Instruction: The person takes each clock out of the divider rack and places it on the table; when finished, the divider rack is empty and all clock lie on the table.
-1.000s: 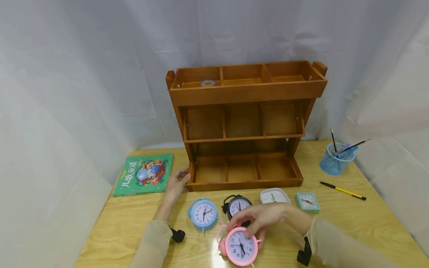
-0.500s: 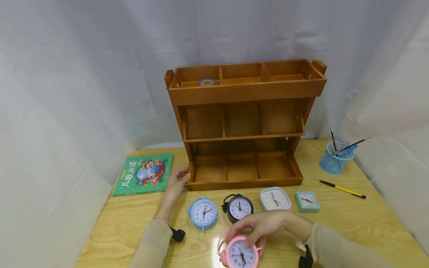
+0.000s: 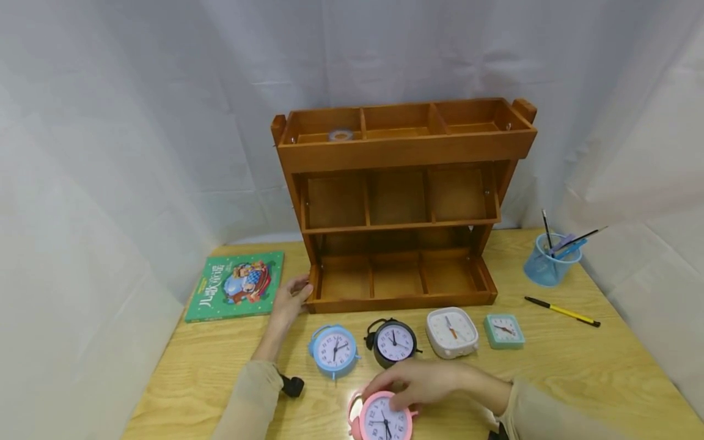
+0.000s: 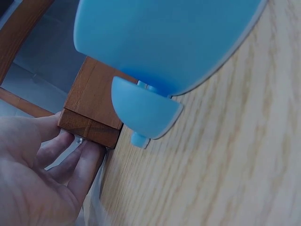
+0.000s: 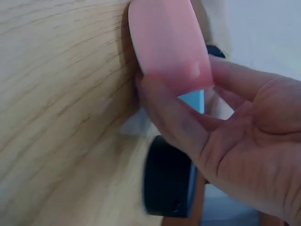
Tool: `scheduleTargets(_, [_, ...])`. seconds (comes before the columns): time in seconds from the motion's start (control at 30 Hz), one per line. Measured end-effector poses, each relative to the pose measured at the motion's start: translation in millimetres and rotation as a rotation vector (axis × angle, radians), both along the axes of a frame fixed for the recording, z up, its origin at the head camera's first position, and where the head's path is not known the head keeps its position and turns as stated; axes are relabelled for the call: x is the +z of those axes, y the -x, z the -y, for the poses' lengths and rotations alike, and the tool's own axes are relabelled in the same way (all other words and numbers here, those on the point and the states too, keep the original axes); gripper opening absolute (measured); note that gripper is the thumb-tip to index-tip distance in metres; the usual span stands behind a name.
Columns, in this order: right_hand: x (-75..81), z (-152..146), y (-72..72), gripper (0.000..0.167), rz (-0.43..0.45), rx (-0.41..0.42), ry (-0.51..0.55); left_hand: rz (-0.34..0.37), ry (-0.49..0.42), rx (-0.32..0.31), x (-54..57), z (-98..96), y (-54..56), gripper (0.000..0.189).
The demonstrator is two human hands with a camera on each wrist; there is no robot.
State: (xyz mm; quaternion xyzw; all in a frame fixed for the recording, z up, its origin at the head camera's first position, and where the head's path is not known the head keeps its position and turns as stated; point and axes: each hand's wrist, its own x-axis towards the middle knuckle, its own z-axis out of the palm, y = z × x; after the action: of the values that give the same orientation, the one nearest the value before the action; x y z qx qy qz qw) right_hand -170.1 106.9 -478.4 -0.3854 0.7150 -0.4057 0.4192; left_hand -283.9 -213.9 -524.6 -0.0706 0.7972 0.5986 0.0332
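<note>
My right hand grips a round pink alarm clock, thumb at its face side and fingers along its rim. In the right wrist view the pink clock's body is low over the wood table. At the lower left corner of a brown wooden shelf, my left hand holds the end of the bottom tier between thumb and fingers. A blue alarm clock, a black alarm clock, a white square clock and a small mint clock lie face up in front of the shelf.
A green picture book lies left of the shelf. To the right stand a blue mesh pen cup and, nearer, a yellow and black pen. A roll of tape sits in the shelf's top left compartment.
My right hand has drawn the pink clock toward the front of the table and slightly left, uncovering the black and white clocks. My left hand stays at the shelf corner.
</note>
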Motion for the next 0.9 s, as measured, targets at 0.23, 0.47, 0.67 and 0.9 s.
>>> scheduleTargets(0.23, [8.9, 11, -8.9, 0.045, -0.477, 0.015, -0.175, 0.000, -0.001, 0.004, -1.1, 1.2, 0.1, 0.044])
scheduleTargets(0.47, [12.4, 13, -15.3, 0.043, -0.557, -0.027, -0.222, -0.004, 0.024, 0.012, -0.2, 0.4, -2.1, 0.043])
scheduleTargets(0.67, [23.4, 8, -9.2, 0.037, -0.554, -0.135, -0.173, -0.016, 0.046, 0.011, -0.1, 1.7, -1.1, 0.042])
scheduleTargets(0.9, [25.7, -11, 22.3, 0.043, -0.847, -0.360, -0.154, -0.115, 0.405, -0.089, 20.2, -6.1, -6.0, 0.051])
